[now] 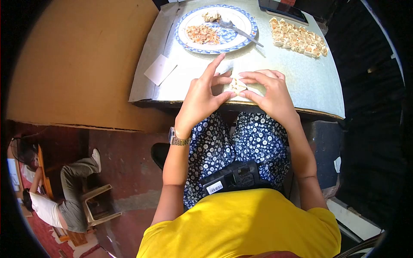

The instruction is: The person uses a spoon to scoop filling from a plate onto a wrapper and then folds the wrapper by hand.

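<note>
Near the front edge of the table, a small pale dumpling (237, 86) is pinched between my two hands. My left hand (204, 95) presses it with thumb and fingers from the left, its index finger raised away. From the other side, the thumb and fingers of my right hand (269, 89) hold it too. A square dumpling wrapper (160, 69) lies flat to the left. Beyond my hands is an oval blue-rimmed plate (179, 35) with minced orange-brown filling (201, 34), a separate lump of filling (211, 16) and a metal spoon (243, 33).
Rows of finished-looking dumplings (297, 37) stand at the right of the covered table (301, 81). A phone (283, 10) lies at the far edge. A brown board (73, 64) borders the left side. At lower left, another person (71, 193) sits near a stool (101, 206).
</note>
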Demonstrator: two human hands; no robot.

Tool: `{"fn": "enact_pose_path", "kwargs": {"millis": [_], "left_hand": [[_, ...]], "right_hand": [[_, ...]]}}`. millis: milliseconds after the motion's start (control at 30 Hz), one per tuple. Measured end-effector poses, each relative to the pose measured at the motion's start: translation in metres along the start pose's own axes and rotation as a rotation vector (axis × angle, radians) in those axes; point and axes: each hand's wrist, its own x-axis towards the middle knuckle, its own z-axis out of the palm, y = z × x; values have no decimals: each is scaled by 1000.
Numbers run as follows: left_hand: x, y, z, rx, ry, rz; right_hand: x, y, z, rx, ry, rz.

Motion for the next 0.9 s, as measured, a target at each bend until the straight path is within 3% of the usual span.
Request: {"fn": "enact_pose_path", "kwargs": {"millis": [267, 500, 900], "left_hand": [[2, -8, -3, -51, -23, 22], [2, -6, 11, 22, 86, 35], [-1, -6, 19, -57, 149, -35]], "right_hand": [[2, 5, -4, 69, -53, -2], [2, 5, -10, 128, -99, 18], [3, 6, -5, 128, -49, 15]]}}
